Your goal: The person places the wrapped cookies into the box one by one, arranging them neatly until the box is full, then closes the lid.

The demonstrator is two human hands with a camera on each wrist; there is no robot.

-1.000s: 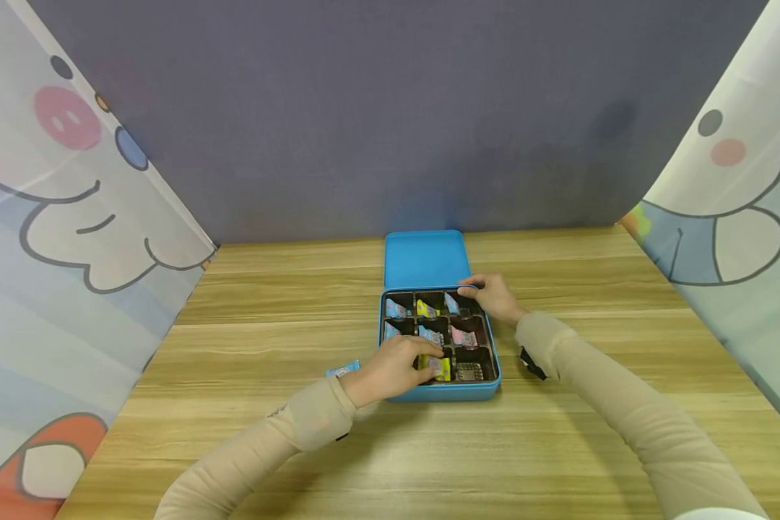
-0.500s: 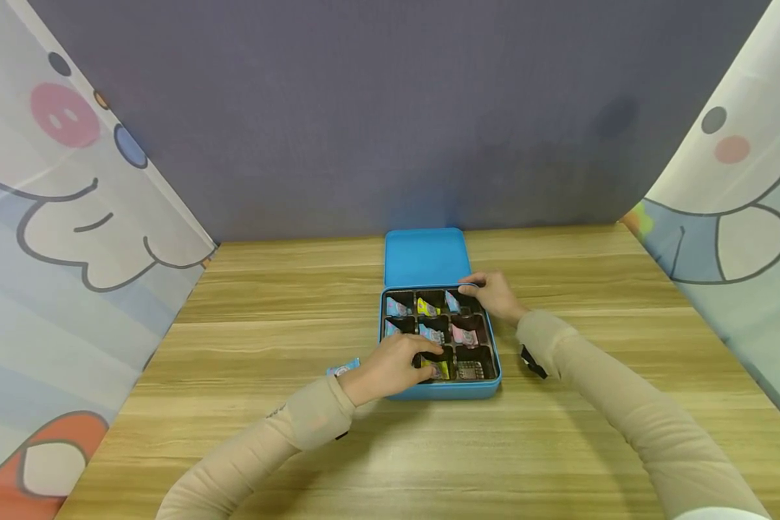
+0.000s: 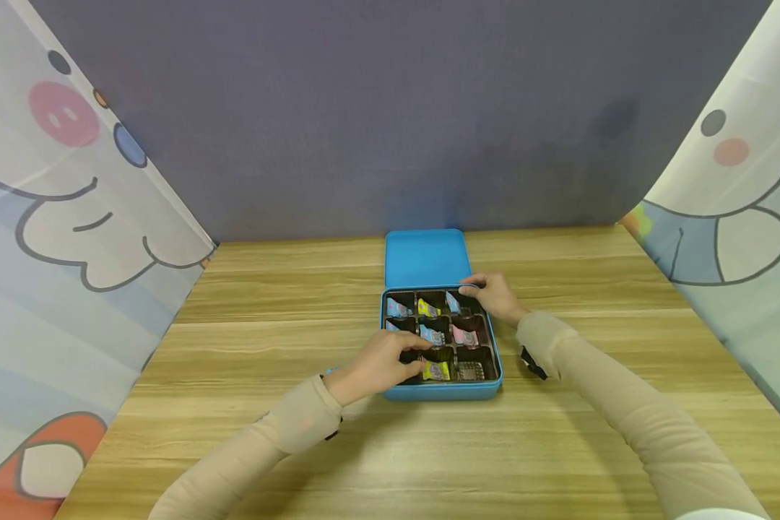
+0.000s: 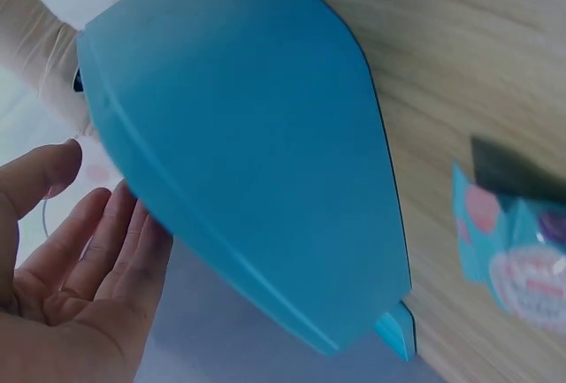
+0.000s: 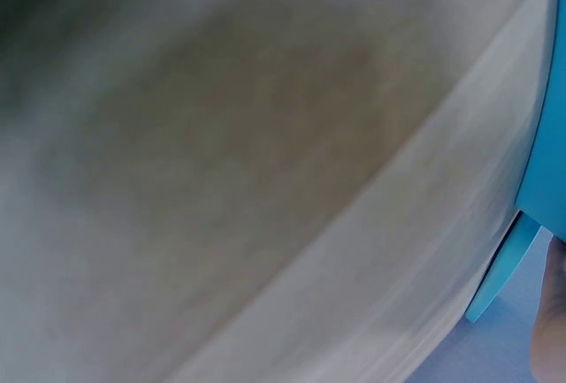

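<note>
A blue box (image 3: 442, 392) stands on the table with its lid (image 3: 425, 258) laid back. Small wrapped candies sit in its black divided tray. My left hand (image 3: 373, 365) hovers over the front left of the tray, thumb and fingers apart. Close to its fingertips, a yellow candy (image 3: 436, 370) lies in the front middle compartment. In the left wrist view that hand (image 4: 88, 277) holds nothing. My right hand (image 3: 497, 297) grips the box's back right corner, thumb on the inner side. Only a sliver of it shows in the right wrist view, by the box wall (image 5: 550, 153).
Left of the box, a blue candy (image 4: 531, 264) lies on the wooden table (image 3: 260, 339), mostly hidden behind my left hand in the head view. A pink candy (image 3: 464, 336) sits in the middle row at right. A grey panel (image 3: 390, 123) rises behind the table.
My left hand has let go of the yellow candy, now in the front middle compartment, and has drawn back to the left. My right hand stays at the box corner.
</note>
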